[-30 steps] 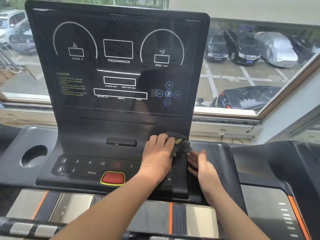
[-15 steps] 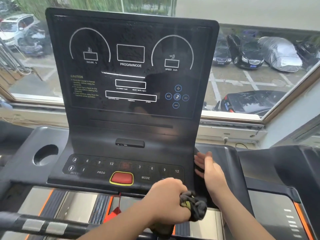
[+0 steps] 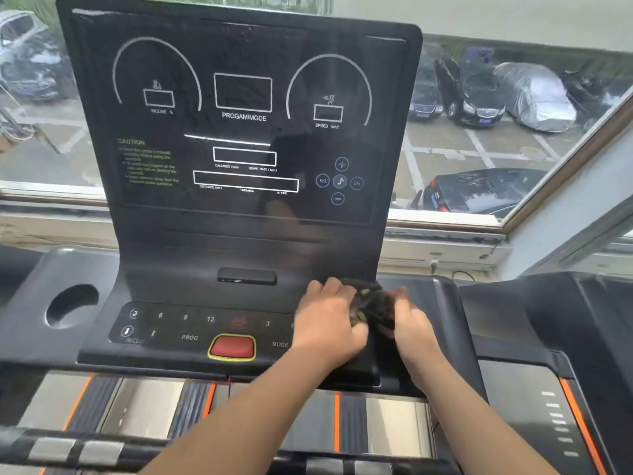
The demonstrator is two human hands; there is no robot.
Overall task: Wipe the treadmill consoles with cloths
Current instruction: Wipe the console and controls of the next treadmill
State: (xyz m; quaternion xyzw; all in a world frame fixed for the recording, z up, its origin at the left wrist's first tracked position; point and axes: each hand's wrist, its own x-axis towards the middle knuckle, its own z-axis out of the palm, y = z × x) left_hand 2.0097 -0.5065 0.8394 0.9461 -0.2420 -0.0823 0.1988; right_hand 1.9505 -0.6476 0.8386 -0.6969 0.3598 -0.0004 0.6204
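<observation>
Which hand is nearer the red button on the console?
Left. The left hand lies just right of the red button; the right hand is farther right, past the dark cloth between the hands.

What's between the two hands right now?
The cloth, dark and bunched, held by the left hand and the right hand; the head view shows it.
</observation>
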